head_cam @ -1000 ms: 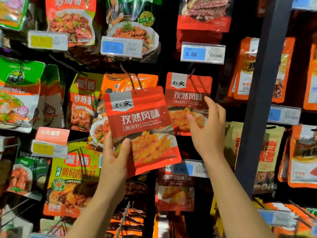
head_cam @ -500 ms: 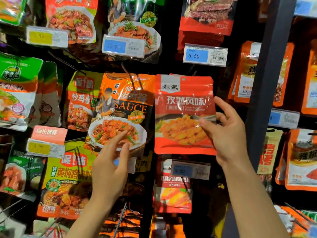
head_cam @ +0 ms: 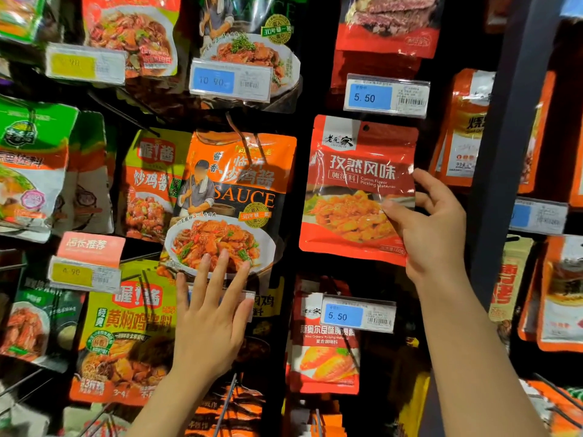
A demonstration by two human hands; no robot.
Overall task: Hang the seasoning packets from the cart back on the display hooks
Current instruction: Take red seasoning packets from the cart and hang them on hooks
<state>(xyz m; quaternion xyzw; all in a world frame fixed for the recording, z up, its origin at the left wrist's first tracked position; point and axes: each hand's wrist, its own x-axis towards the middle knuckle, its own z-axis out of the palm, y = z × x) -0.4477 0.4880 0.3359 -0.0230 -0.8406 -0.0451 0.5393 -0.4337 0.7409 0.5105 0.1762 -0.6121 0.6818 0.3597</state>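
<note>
- Right hand (head_cam: 432, 234) pinches the red packet (head_cam: 356, 190) at its right edge; packet upright, long axis vertical, under the 5.50 price tag (head_cam: 386, 96).
- Left hand (head_cam: 208, 316) spread flat, holds nothing, fingertips near the orange sauce packet (head_cam: 233, 197).
- Packet's hang hole is at top, above right hand; can't tell if hook is through it.

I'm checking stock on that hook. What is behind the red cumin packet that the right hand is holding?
Not visible: the red cumin packet, pinched at its right edge by the right hand, covers anything hanging behind it. Only dark backing shows around its edges, so no count is possible.
</note>
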